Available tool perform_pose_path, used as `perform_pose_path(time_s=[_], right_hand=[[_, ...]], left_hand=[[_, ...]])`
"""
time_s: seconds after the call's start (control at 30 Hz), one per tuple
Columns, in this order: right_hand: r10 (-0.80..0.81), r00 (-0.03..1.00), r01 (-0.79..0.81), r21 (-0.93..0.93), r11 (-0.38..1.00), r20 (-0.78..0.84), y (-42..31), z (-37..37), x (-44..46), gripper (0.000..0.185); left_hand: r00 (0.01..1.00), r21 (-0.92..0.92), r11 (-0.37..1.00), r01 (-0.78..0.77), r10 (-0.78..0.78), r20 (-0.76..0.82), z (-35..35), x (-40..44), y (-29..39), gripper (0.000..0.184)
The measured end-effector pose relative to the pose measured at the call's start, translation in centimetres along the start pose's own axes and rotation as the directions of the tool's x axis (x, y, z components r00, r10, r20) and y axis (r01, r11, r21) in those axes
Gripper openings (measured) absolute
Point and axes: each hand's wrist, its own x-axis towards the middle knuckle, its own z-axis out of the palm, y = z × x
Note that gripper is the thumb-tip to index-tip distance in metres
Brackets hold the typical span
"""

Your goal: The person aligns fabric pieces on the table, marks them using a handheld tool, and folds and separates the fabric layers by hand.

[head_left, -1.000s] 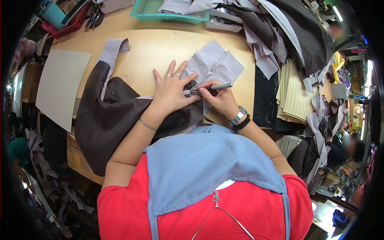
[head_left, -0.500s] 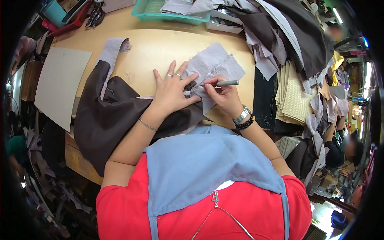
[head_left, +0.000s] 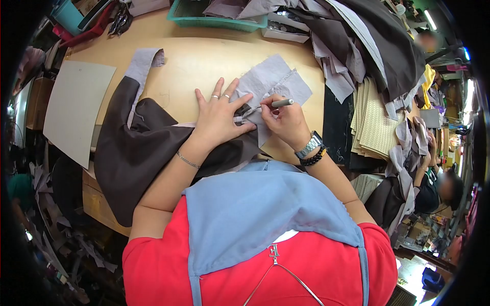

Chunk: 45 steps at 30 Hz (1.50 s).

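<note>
My left hand lies with fingers spread, pressing on dark and grey cloth at the middle of the table. In my right hand is a grey pen, its tip pointing down at the cloth just beside my left thumb and forefinger. A light grey fabric piece with a seam lies under and beyond both hands. Dark brown cloth spreads from beneath my left forearm over the table's near edge, with a grey-lined strip reaching away from me. The pen's tip is hidden by my fingers.
A pale board lies at the left. A green tray with cloth and a white box stand at the back. Dark and grey fabric is heaped at the back right, above patterned sheets. A co-worker is at the right.
The pen has shifted slightly left in my right hand and now tilts differently, with less of it showing. My left hand stays in place. A co-worker's hands at the right moved slightly.
</note>
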Motion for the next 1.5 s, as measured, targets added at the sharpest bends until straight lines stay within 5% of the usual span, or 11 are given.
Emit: perform_pose_path(time_s=[0.23, 0.33, 0.53, 0.63, 1.5], right_hand=[[-0.163, 0.974, 0.142, -0.142, 0.980, -0.157, 1.5, -0.8, 1.3, 0.007], [-0.064, 0.980, 0.009, -0.286, 0.958, -0.186, 4.0, -4.0, 2.4, 0.006], [0.079, 0.995, -0.057, 0.297, 0.953, -0.064, 2.5, -3.5, 1.2, 0.008], [0.101, 0.995, -0.104, 0.339, 0.935, 0.027, 1.2, -1.7, 0.5, 0.008], [0.026, 0.993, -0.046, 0.165, 0.985, 0.119, 0.5, -1.3, 0.8, 0.010]], left_hand=[[1.000, 0.016, 1.000, 0.003, -0.004, 0.008, -0.1, 0.0, 0.1, 0.075], [1.000, 0.010, 1.000, 0.002, -0.002, 0.015, -0.1, -0.1, 0.1, 0.074], [0.984, 0.032, 0.985, -0.168, 0.170, -0.060, 0.4, 0.2, -0.3, 0.074], [0.984, 0.021, 0.984, -0.175, 0.175, -0.021, 0.4, 0.2, -0.2, 0.074], [0.988, -0.007, 0.988, -0.153, 0.153, 0.001, 0.2, 0.1, -0.2, 0.075]])
